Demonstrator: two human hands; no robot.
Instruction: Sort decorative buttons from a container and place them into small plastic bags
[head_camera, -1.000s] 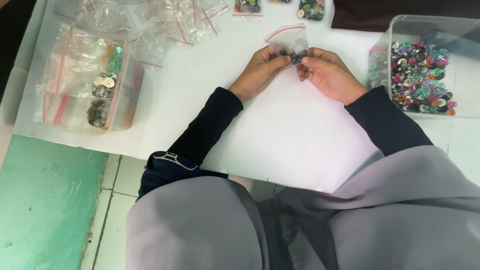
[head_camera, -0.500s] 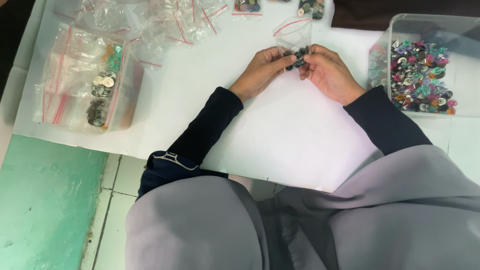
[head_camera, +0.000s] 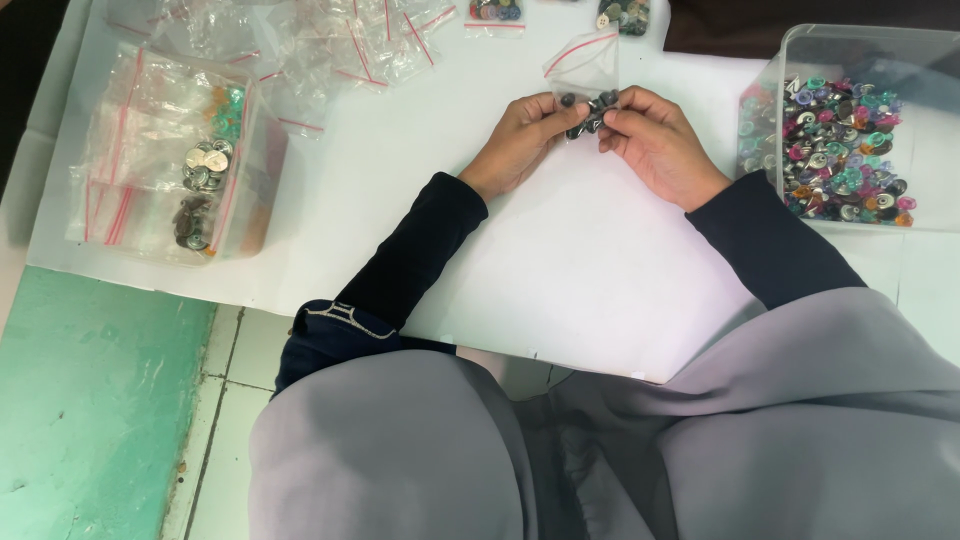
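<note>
The small clear bag (head_camera: 585, 85) with the red zip strip is sitting above the middle of the white tabletop (head_camera: 560, 260), pinched between both hands, its mouth standing upward and a cluster of dark buttons (head_camera: 592, 112) bunching at its bottom. The left hand (head_camera: 520, 140) is closing its grip on the bag's lower left corner, and the right hand (head_camera: 660, 145) is pinching the lower right. The film is looking thin, soft and slippery, and the load light but loose, so holding it low, just beside the buttons, is probably the surest way of keeping them from spilling.

To the right of the bag, a clear plastic box (head_camera: 770, 90) is holding many coloured buttons. Well to the left of the bag, a filled packet stack (head_camera: 185, 165) is lying, with empty bags (head_camera: 330, 40) crumpled beyond it. Two more filled packets (head_camera: 495, 12) are lying behind the bag. Nothing is crowding the hands.
</note>
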